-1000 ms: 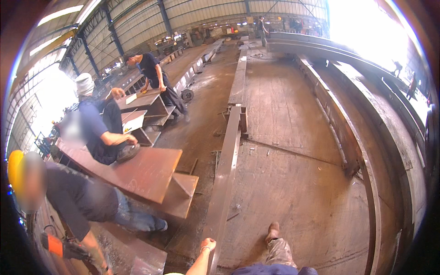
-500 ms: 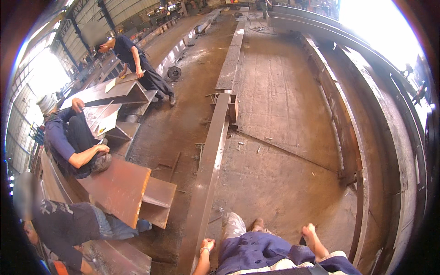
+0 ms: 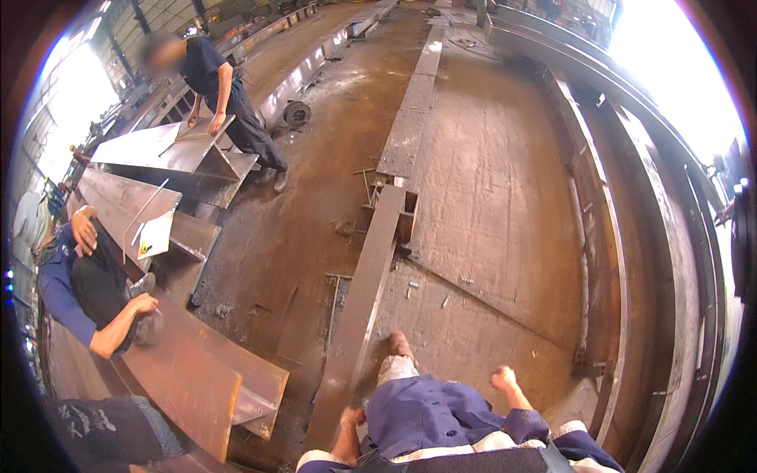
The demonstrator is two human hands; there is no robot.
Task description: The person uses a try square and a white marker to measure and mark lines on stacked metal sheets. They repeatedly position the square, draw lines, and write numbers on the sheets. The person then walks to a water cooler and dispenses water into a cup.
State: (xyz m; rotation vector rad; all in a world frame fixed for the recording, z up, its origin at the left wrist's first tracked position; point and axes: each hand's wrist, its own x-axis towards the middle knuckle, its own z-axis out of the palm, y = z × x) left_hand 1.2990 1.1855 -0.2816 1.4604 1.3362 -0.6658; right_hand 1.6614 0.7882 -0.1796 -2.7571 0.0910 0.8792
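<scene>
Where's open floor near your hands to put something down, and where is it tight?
Free: the steel floor plate between the long flat beam and the curved rail, ahead of the right hand. The left hand sits at the beam's near end. Crowded: left of the beam, where rusty girders and seated co-workers fill the floor.

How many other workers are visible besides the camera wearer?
3: one standing worker at the far steel beam, one seated worker at left, one partly cropped person lower left. More may be hidden.
</scene>
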